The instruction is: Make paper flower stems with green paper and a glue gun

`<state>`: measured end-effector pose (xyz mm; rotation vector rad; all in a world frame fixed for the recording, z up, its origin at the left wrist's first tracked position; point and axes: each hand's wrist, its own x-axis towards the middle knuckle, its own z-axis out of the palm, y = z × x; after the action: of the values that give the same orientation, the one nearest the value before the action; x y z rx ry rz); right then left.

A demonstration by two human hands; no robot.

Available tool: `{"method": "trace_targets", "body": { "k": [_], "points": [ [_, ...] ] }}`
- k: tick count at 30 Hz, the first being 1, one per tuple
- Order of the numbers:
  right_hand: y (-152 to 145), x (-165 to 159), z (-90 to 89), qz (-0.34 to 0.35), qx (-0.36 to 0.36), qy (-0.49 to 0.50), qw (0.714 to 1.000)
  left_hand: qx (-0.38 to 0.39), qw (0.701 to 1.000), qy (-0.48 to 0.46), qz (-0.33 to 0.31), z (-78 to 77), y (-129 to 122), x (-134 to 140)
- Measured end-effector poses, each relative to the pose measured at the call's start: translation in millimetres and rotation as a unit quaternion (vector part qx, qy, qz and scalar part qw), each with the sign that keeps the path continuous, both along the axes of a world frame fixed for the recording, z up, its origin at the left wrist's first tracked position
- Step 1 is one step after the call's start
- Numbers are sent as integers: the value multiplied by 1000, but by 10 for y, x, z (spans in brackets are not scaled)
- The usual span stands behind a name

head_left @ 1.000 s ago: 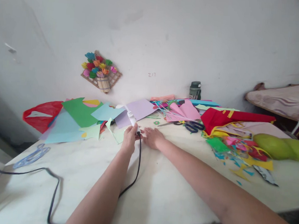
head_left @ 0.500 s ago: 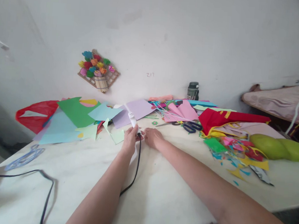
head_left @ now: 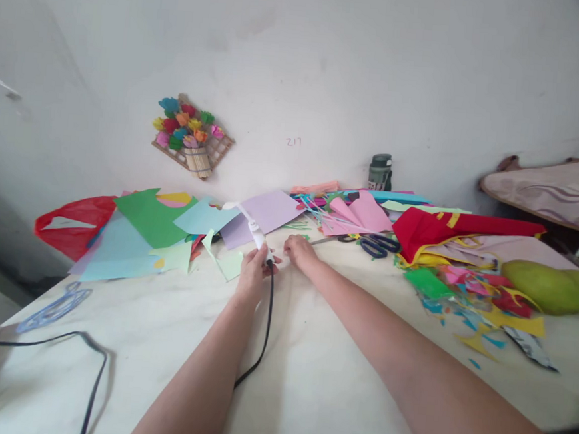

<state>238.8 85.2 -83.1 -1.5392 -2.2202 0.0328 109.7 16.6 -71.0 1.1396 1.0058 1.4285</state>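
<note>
My left hand (head_left: 253,273) is closed around a white glue gun (head_left: 255,230), held tilted with its thin white end pointing up and away. A black cord (head_left: 269,316) runs from its lower end down past my left forearm. Just to the right, my right hand (head_left: 301,252) rests low over the table with its fingers curled together; whatever they may pinch is hidden. Small green paper bits (head_left: 296,225) lie right beyond those fingertips. Dark-handled scissors (head_left: 378,245) lie to the right of that hand, blades toward it.
Coloured paper sheets (head_left: 152,216) and a red bag (head_left: 76,223) spread along the back left. At right are red cloth (head_left: 429,231), paper scraps (head_left: 482,316) and green fruit (head_left: 539,287). A bottle (head_left: 380,173) stands by the wall. Black cable (head_left: 54,337) crosses the table's left.
My right hand has moved slightly up and away from my left hand, toward the green bits. The left hand keeps hold of the glue gun. The view has shifted slightly.
</note>
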Motion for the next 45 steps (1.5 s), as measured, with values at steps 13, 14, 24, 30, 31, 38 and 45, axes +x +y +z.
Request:
{"method": "trace_targets", "body": {
  "k": [13,14,24,30,31,38,45],
  "points": [
    [-233,70,43,34,38,-32,998,-2,1000,-1,-3,-35,-64,-42],
    [-273,104,57,-3,34,-29,999,-1,1000,0,-4,-30,-69,-35],
    [-442,-97,211,3,-60,282,958,5,998,61,10,17,-71,27],
    [-565,-307,240,124,-148,505,841,48,980,160,105,-93,13,52],
    [-570,-311,237,117,-141,510,840,45,978,171,114,-100,11,58],
    [-474,-212,201,51,-70,468,879,13,965,261,-10,157,-77,34],
    [-334,-124,125,18,-42,436,899,-89,932,332,111,474,73,-598]
  ]
}}
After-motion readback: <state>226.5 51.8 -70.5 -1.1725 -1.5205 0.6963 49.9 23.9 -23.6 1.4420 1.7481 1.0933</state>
